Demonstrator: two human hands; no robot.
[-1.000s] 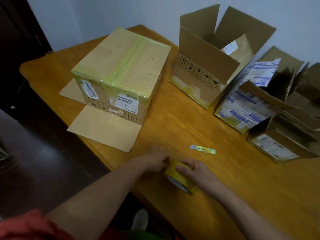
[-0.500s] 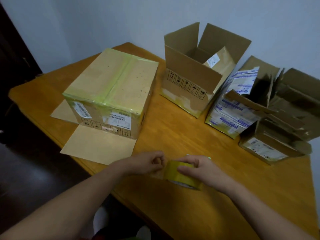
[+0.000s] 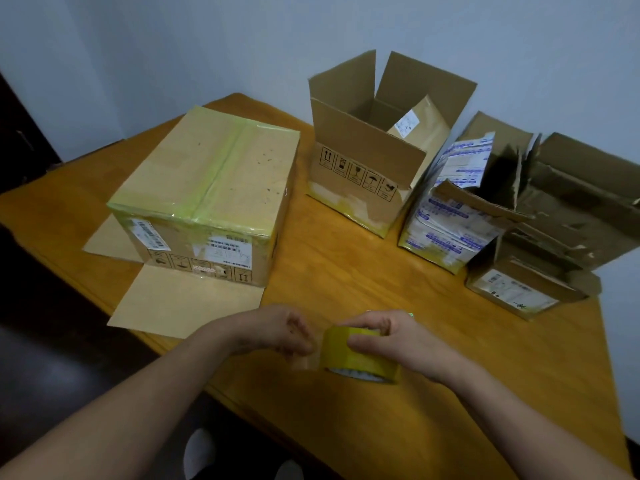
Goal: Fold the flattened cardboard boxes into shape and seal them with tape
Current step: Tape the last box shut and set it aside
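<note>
A yellow tape roll (image 3: 349, 355) is held just above the near part of the wooden table (image 3: 346, 271). My right hand (image 3: 391, 341) grips the roll from the right, thumb on its outer face. My left hand (image 3: 277, 330) pinches the loose tape end (image 3: 304, 360) at the roll's left side. A large box (image 3: 207, 188) stands upside down at the left, its top seam taped yellow-green and its lower flaps spread flat on the table.
An open box (image 3: 367, 168) with raised flaps stands at the back middle. A printed white-and-blue box (image 3: 450, 209), a small box (image 3: 512, 289) and torn cardboard (image 3: 581, 202) crowd the right. The table's near edge runs diagonally below my forearms; dark floor lies to the left.
The roll came up off the table into both hands. My left hand has drawn a short strip of tape out from it. The small cutter on the table is hidden behind my right hand.
</note>
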